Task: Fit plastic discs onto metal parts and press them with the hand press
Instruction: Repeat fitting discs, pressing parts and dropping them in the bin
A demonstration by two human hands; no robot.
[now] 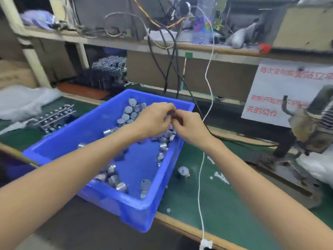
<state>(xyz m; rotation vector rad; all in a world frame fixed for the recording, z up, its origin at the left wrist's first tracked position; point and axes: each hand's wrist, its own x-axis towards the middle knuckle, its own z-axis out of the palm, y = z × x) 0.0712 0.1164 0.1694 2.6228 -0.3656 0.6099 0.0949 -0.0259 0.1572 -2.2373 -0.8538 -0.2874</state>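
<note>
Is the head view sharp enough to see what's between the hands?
Head view: no; the left hand and right hand meet over the bin, but where they touch is too blurred to show a part. Head view: motion blur smears the press and shelf, edges bow from the wide lens, light is even.

Left hand (153, 118) and right hand (191, 127), fingers (169, 107) touching, over the blue bin (126, 210) of metal parts (115, 179); hand press (302, 134) at three o'clock.

Blue bin (117, 204), silver metal parts (113, 179), green mat (225, 204), white cable (199, 186), red-lettered white sign (270, 83)
</note>
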